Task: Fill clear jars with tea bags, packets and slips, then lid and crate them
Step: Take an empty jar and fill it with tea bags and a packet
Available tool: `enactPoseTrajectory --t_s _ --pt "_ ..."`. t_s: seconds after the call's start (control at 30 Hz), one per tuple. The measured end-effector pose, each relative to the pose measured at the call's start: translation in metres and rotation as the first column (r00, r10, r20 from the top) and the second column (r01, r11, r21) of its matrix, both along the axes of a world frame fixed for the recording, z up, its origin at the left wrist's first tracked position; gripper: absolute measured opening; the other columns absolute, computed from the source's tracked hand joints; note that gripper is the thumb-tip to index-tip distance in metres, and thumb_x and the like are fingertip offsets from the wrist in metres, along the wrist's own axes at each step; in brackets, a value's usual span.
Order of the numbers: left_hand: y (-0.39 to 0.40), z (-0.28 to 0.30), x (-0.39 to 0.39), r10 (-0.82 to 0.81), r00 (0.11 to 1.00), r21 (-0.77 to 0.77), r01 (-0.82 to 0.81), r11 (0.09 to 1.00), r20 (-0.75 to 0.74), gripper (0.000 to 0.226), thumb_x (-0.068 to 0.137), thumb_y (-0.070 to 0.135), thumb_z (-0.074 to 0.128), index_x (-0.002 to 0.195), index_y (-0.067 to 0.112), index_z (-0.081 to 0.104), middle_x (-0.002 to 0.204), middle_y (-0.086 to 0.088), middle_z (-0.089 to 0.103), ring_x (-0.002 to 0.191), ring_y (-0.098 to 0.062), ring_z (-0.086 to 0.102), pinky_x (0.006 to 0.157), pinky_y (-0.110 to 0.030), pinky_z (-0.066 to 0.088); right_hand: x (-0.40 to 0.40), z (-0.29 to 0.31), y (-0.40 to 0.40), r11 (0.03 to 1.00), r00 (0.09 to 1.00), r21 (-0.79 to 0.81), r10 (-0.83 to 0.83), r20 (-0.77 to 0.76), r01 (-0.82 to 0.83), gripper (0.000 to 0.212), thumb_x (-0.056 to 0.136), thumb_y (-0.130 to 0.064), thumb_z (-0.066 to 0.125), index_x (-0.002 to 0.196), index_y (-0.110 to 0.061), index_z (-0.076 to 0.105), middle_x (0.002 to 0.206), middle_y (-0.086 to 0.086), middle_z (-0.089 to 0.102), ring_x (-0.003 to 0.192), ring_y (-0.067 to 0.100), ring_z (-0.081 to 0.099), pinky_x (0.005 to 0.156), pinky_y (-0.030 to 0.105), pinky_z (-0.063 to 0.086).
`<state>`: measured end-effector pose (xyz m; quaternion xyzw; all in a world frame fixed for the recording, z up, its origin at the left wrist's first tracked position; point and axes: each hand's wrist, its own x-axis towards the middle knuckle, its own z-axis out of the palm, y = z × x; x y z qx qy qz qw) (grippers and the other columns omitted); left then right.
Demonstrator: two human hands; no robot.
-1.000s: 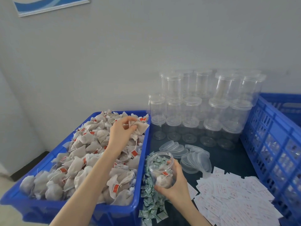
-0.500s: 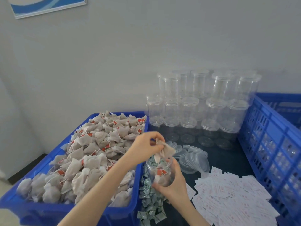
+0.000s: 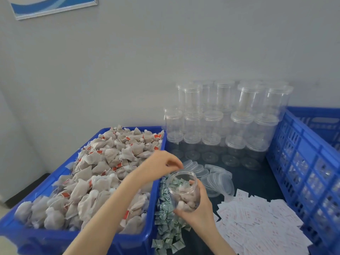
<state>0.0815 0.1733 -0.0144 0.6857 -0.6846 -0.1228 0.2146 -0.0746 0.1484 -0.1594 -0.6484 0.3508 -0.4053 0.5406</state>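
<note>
One clear jar point(image 3: 184, 192), lidless, tilted, partly filled with tea bags point(image 3: 187, 199)

One camera only, worn on my head, wide-angle, looking forward and down from close above my work. My forearms enter from the bottom edge, the blue bin of tea bags point(image 3: 46, 234) low left, the blue crate point(image 3: 303, 162) at right edge. The grey wall point(image 3: 165, 52) fills the upper half, lines bowing near the frame edges.

Soft, even, shadowless light; mild motion blur throughout, wide-angle bending at the edges.
</note>
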Motion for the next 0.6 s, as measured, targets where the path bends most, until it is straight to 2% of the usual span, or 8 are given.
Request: enactPoseTrajectory --t_s 0.07,0.1,0.17,0.27,0.37,0.43,0.53,0.6 --pt "0.0 0.004 0.027 0.173 0.984 -0.116 -0.178 0.977 -0.054 0.016 0.087 0.017 0.065 0.093 0.03 0.074 0.088 0.021 0.068 0.079 0.011 0.061 0.081 -0.007 0.048 -0.005 -0.002 -0.002 1.0 1.0 0.011 0.001 -0.011 -0.001 0.091 0.057 -0.033 0.09 0.133 -0.05 0.043 0.11 -0.016 0.069 0.098 0.006 0.07 0.083 0.026 0.059" --pt "-0.001 0.001 0.042 0.259 0.966 -0.105 -0.259 0.96 -0.014 0.016 0.087 0.016 0.065 0.094 0.027 0.074 0.09 0.018 0.069 0.079 0.008 0.061 0.083 -0.012 0.049 -0.008 -0.004 -0.003 1.0 1.0 0.014 0.014 -0.02 -0.013 0.094 0.056 -0.029 0.09 0.134 -0.05 0.042 0.113 -0.013 0.069 0.1 0.01 0.07 0.084 0.027 0.059" --pt "-0.004 -0.012 0.064 0.361 0.912 0.052 -0.378 0.925 0.195 0.019 0.088 0.014 0.064 0.105 0.019 0.071 0.103 0.007 0.069 0.089 -0.005 0.063 0.087 -0.023 0.05 -0.011 -0.005 -0.004 1.0 0.999 0.012 0.018 -0.032 -0.017 0.099 0.05 -0.031 0.087 0.134 -0.054 0.039 0.118 -0.014 0.067 0.105 0.006 0.067 0.087 0.027 0.057" --pt "-0.005 -0.048 0.074 0.269 0.864 0.367 -0.437 0.821 0.426 0.032 0.087 0.017 0.065 0.119 0.015 0.065 0.119 -0.001 0.065 0.104 -0.017 0.062 0.093 -0.029 0.049 -0.013 -0.004 -0.003 0.999 0.999 0.003 0.033 -0.02 -0.033 0.105 0.045 -0.035 0.086 0.137 -0.051 0.037 0.123 -0.023 0.061 0.109 -0.005 0.062 0.09 0.025 0.056" --pt "-0.001 -0.071 0.07 0.156 0.859 0.52 -0.429 0.739 0.488 0.035 0.089 0.022 0.062 0.121 0.008 0.062 0.123 -0.007 0.063 0.108 -0.023 0.06 0.09 -0.029 0.048 -0.014 -0.004 -0.001 0.998 0.998 0.001 0.056 -0.014 -0.056 0.098 0.058 -0.013 0.086 0.141 -0.039 0.041 0.111 -0.019 0.067 0.101 0.001 0.067 0.077 0.018 0.056" --pt "0.0 -0.073 0.067 0.136 0.844 0.543 -0.448 0.71 0.518 0.035 0.092 0.017 0.056 0.123 0.003 0.057 0.127 -0.013 0.06 0.113 -0.027 0.058 0.09 -0.031 0.045 -0.015 -0.002 0.0 0.998 0.998 -0.005 0.067 0.003 -0.067 0.094 0.061 -0.008 0.085 0.14 -0.035 0.044 0.116 -0.013 0.067 0.103 0.007 0.068 0.076 0.021 0.057" --pt "0.001 -0.069 0.066 0.141 0.783 0.481 -0.502 0.718 0.606 0.033 0.09 0.009 0.057 0.123 0.004 0.057 0.125 -0.01 0.06 0.113 -0.026 0.058 0.091 -0.034 0.047 -0.016 -0.002 0.001 0.995 0.995 0.037 0.093 0.035 -0.094 0.091 0.062 0.002 0.079 0.138 -0.033 0.046 0.123 -0.004 0.064 0.103 0.009 0.07 0.068 0.019 0.057" --pt "0.003 -0.064 0.066 0.15 0.745 0.435 -0.526 0.73 0.65 0.029 0.089 0.008 0.059 0.118 0.007 0.06 0.12 -0.007 0.061 0.108 -0.024 0.06 0.085 -0.032 0.049 -0.016 -0.004 0.002 0.996 0.996 0.031 0.087 0.033 -0.088 0.093 0.064 0.003 0.082 0.139 -0.037 0.043 0.122 -0.012 0.062 0.103 0.001 0.067 0.068 0.016 0.056"
